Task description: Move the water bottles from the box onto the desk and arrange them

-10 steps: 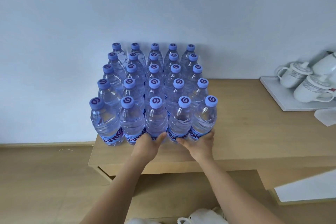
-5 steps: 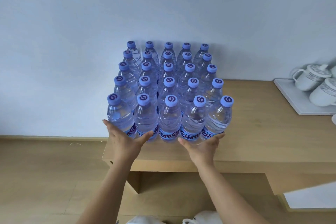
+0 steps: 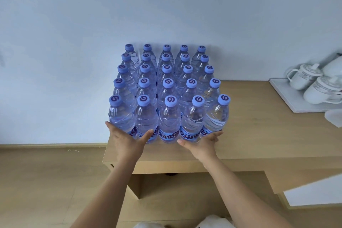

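Bottles [image 3: 169, 96] stand in a five-by-five block at the left end of the surface [image 3: 259, 135], back row against the wall; the box is not in view. Your left hand [image 3: 127, 140] has fingers spread flat on the front-left bottles, your right hand [image 3: 202, 141] likewise on the front-right ones; neither grip closes round anything. To square the front row, push low on the labels with both palms evenly, since a high push would likely tip them. The rightmost front bottle [image 3: 216, 116] leans outward, so ease it in.

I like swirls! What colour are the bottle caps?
The bottle caps are light blue with a purple swirl, clearest in the head view.
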A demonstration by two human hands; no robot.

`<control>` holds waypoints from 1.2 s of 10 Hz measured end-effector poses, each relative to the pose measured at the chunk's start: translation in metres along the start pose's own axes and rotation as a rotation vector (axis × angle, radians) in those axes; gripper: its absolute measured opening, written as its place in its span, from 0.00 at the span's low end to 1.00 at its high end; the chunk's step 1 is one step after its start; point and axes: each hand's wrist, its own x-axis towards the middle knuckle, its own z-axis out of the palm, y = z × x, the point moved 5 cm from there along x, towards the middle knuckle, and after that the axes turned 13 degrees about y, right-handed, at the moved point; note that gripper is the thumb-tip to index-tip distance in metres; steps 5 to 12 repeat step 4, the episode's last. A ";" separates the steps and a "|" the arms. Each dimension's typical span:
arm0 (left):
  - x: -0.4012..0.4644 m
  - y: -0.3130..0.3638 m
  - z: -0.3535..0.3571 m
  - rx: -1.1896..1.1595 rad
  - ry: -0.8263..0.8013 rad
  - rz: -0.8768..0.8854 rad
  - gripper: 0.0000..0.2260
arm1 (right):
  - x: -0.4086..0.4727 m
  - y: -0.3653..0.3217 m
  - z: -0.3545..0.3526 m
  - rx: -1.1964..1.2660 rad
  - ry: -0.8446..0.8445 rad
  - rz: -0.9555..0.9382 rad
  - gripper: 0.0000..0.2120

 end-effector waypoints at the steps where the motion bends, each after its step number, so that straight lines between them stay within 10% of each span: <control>1: 0.000 0.000 -0.007 0.046 -0.101 -0.005 0.60 | 0.000 0.002 -0.010 -0.102 -0.107 -0.051 0.67; 4: -0.043 0.034 -0.028 0.258 -0.306 0.084 0.43 | -0.025 -0.010 -0.077 -0.147 -0.058 -0.294 0.44; 12: -0.043 0.034 -0.028 0.258 -0.306 0.084 0.43 | -0.025 -0.010 -0.077 -0.147 -0.058 -0.294 0.44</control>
